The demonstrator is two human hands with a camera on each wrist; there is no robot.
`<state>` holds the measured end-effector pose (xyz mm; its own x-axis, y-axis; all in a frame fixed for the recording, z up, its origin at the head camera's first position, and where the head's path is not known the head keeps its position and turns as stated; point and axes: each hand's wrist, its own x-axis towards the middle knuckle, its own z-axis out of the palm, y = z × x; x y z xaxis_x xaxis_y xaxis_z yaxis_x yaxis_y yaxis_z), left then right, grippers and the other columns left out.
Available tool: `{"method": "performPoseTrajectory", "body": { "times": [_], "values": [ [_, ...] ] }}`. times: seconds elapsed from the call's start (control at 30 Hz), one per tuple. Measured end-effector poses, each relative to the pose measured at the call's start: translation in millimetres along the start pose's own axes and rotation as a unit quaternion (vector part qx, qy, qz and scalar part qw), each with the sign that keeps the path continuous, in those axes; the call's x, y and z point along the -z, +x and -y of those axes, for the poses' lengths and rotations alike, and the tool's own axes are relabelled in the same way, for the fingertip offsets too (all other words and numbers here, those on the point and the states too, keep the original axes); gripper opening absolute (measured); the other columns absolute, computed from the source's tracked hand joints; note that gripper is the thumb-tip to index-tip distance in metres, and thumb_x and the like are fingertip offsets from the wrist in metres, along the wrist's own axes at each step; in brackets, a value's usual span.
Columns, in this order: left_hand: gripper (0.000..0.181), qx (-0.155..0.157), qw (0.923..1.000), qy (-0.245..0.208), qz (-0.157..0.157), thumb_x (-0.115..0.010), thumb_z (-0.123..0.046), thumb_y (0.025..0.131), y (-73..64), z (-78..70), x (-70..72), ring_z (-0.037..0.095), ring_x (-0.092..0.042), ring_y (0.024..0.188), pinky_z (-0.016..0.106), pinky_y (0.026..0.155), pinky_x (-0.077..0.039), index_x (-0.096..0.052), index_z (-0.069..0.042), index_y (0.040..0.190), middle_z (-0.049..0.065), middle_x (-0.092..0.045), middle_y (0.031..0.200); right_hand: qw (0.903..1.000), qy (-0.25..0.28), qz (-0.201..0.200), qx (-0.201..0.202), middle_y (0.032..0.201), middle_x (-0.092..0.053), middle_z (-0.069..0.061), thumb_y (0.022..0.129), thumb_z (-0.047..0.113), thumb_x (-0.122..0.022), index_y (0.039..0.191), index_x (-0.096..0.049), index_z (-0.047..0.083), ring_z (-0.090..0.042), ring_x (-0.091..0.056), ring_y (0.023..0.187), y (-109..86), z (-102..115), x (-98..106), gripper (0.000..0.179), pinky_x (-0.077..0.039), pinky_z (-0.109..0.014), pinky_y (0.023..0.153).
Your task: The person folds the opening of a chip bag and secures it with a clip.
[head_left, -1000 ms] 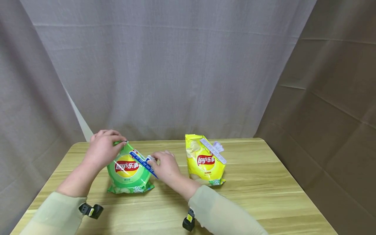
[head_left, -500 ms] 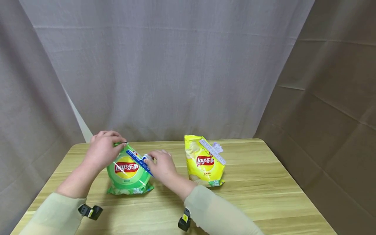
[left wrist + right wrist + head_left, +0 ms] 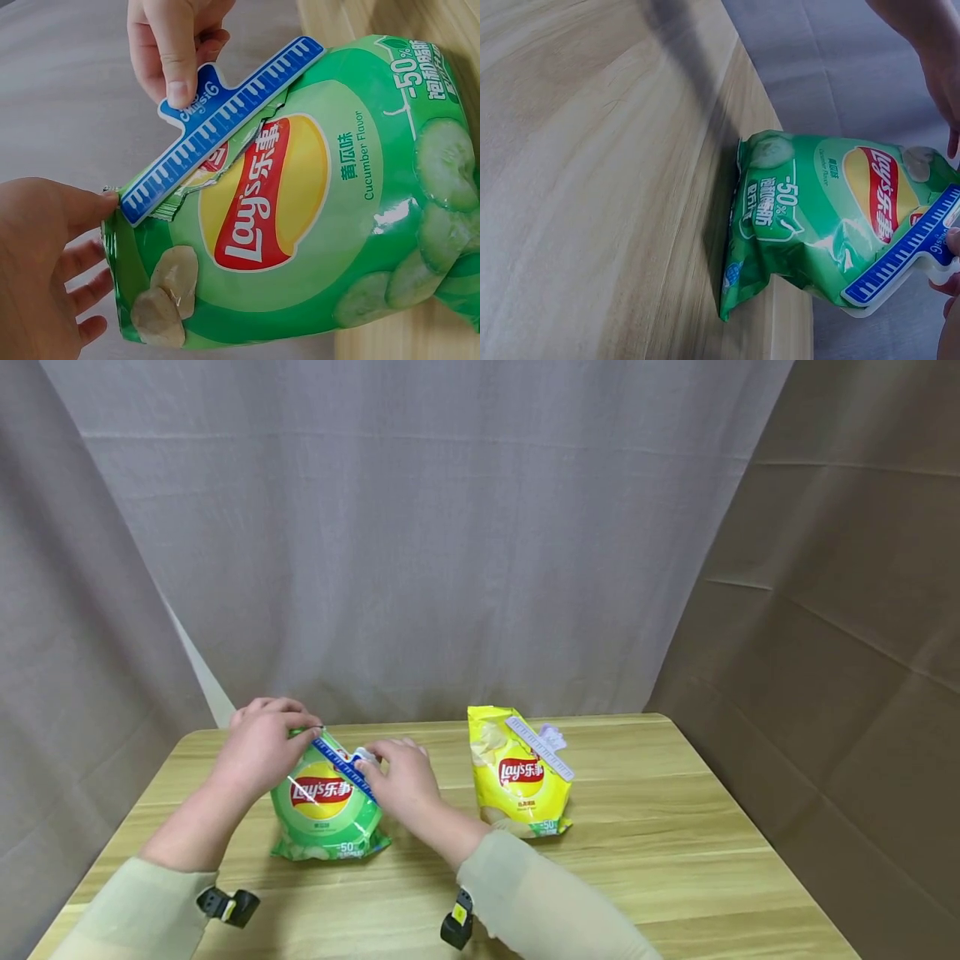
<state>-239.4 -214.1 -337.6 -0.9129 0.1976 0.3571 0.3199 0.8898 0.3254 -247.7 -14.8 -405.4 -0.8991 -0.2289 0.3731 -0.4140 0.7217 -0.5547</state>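
Observation:
A green Lay's cucumber chip bag [image 3: 322,818] stands upright on the table at the left. My left hand [image 3: 266,743] pinches its top left corner between thumb and fingers. In my right hand [image 3: 405,777] is the handle of a blue bag clip [image 3: 225,120] with a piano-key pattern, thumb on the handle's front. The clip lies slantwise across the bag's folded upper right corner, its upper end close beside my left fingertips in the left wrist view. From the right wrist view, the clip's lower end sticks out past the bag's side.
A yellow Lay's bag [image 3: 517,785] stands to the right on the wooden table [image 3: 637,868], with a pale purple clip [image 3: 540,747] across its upper right corner. A grey curtain [image 3: 465,543] hangs behind the table, and a brown one [image 3: 847,635] on the right.
My right hand has slid the blue clip up and to the left along the green bag's folded corner. The left hand keeps its hold on the bag's top.

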Motion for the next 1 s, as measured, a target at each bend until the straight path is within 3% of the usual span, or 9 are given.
{"method": "performPoseTrajectory", "body": {
  "times": [0.2, 0.63, 1.0],
  "values": [
    [0.022, -0.009, 0.9998, 0.011, -0.011, -0.065, -0.020, 0.095, -0.2, -0.6, -0.1, 0.043, -0.042, 0.121, 0.061, 0.098, -0.026, -0.075, -0.007, 0.110, 0.018, -0.063, 0.118, 1.0000, 0.000, -0.001, -0.004, 0.110, -0.071, 0.008, 0.096, 0.037, -0.065, 0.119, -0.070, 0.018, -0.011, -0.059, 0.106, 1.4, 3, 0, 0.031, -0.042, -0.031, 0.098],
    [0.011, -0.030, 0.9945, 0.029, -0.096, -0.074, -0.015, 0.088, -5.6, -2.6, -6.6, 0.041, -0.047, 0.113, 0.060, 0.095, -0.030, -0.079, -0.011, 0.097, 0.014, -0.063, 0.108, 0.9999, 0.000, -0.007, -0.010, 0.108, -0.071, 0.008, 0.096, 0.038, -0.065, 0.120, -0.070, 0.018, -0.011, -0.059, 0.104, 3.3, 7, -1, 0.032, -0.042, -0.031, 0.096],
    [0.012, -0.035, 0.9930, 0.039, -0.106, -0.073, -0.016, 0.089, -5.2, -1.2, -10.4, 0.040, -0.047, 0.114, 0.060, 0.095, -0.032, -0.079, -0.012, 0.099, 0.014, -0.064, 0.111, 0.9998, 0.001, -0.010, -0.017, 0.108, -0.071, 0.009, 0.095, 0.039, -0.065, 0.121, -0.070, 0.019, -0.010, -0.058, 0.105, 4.0, 8, -3, 0.033, -0.042, -0.031, 0.096]
  ]
}}
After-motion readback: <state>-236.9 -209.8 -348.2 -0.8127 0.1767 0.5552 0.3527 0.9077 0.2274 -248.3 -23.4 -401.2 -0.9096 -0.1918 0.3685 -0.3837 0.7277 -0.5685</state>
